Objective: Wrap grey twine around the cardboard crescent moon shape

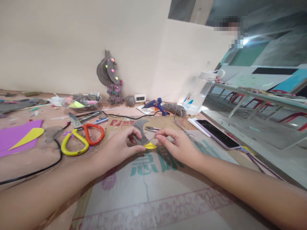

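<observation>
Both hands, left hand (120, 145) and right hand (176, 143), pinch a grey curved felt strip (141, 132). Its long axis runs away from the person, arching up-left; a yellow tip (150, 146) sits at its near end.

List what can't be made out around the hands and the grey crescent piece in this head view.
- Grey crescent piece: lower end hidden by the left hand.
- Yellow piece: mostly covered by both hands' fingers.
- Right hand: whether it grips anything, too small to tell.
- Small clock: digits too small.
- Black cable: cut off by the left edge.
</observation>
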Tool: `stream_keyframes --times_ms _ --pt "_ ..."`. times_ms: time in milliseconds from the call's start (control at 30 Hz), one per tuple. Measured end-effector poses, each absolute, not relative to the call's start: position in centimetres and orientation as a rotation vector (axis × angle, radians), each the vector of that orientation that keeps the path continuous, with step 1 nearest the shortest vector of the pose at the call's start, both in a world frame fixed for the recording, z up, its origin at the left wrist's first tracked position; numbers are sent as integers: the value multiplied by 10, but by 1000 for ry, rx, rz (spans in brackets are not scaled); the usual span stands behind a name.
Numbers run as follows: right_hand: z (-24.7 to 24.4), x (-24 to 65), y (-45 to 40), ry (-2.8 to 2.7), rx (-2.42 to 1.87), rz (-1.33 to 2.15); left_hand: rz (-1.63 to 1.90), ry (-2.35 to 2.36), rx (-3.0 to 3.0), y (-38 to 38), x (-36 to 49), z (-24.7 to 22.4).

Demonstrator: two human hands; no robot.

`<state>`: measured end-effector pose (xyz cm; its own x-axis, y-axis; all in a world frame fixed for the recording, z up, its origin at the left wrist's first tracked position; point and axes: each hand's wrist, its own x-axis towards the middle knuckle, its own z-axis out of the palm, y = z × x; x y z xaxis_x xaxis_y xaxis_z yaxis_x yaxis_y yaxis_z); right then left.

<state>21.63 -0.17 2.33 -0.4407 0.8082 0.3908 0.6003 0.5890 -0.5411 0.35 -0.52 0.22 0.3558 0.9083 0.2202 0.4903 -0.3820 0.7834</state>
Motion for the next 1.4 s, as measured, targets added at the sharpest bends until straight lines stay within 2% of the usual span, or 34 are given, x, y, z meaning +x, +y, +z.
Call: stream_keyframes --times_ms 367,1200,1400 --pt "19 222 4 -2255 -1131 500 1152 1230 2037 -7 2 4" --pt "16 221 7 -2200 -1168 609 1031 1113 2028 -16 2 14" --pt "18 222 10 -2121 -1054 447 1077 1144 2014 -10 1 9"
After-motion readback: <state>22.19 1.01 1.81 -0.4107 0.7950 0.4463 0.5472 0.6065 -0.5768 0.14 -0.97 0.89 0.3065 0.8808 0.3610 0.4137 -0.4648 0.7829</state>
